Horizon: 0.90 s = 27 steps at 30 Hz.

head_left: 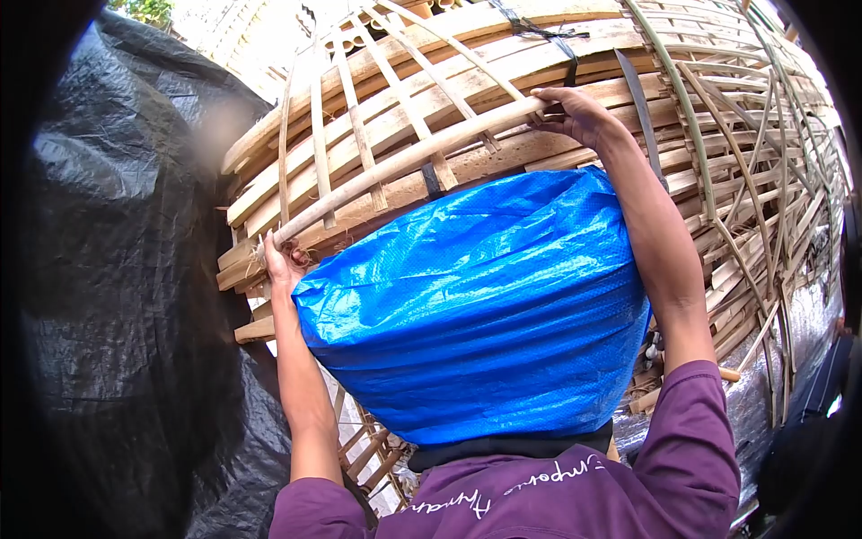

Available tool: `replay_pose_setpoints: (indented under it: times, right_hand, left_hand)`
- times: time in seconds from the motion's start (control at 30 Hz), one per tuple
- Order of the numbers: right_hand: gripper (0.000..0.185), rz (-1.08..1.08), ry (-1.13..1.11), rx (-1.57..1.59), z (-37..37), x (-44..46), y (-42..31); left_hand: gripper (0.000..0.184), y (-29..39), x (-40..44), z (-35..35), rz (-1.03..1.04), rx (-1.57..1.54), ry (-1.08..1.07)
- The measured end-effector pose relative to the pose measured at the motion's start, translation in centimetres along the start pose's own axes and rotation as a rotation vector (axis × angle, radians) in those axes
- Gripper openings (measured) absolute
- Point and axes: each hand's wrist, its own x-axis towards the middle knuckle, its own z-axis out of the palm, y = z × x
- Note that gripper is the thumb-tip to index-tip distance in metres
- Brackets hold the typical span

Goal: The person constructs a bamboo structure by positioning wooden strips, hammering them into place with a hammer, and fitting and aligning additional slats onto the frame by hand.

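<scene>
A pale round bamboo pole (409, 166) runs slantwise in front of me, with a row of thin bamboo slats (359, 126) crossing it and fanning out beyond. My left hand (285, 262) is closed around the pole's near left end, where some loose fibres show. At the upper right end, my right hand (575, 117) grips the same pole, thumb and fingers around it. A blue woven plastic sheet (485, 296) covers my lap beneath both arms. Just right of my right wrist stands a long dark blade (639, 112), its lower end hidden by the arm.
Stacked split bamboo strips (467, 180) lie behind the pole, bound with a black tie (539, 31). A black plastic sheet (135, 269) hangs along the left. More bamboo lattice (763, 171) spreads on the right.
</scene>
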Motion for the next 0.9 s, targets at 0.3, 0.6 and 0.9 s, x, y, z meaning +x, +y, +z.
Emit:
replay_pose_setpoints:
  times: [0.3, 0.6, 0.9]
  right_hand:
    - [0.029, -0.011, -0.043, -0.069, 0.0, -0.1, -0.1]
    - [0.027, 0.019, -0.106, -0.073, -0.7, 0.6, 0.3]
    - [0.025, -0.026, -0.173, -0.07, -1.1, 0.5, 0.4]
  left_hand:
    - [0.049, 0.0, -0.1, 0.2, -0.027, -0.016, 0.04]
    - [0.051, 0.1, 0.0, -0.3, 0.008, -0.045, -0.039]
    - [0.048, 0.3, 0.1, -0.6, 0.011, -0.103, -0.099]
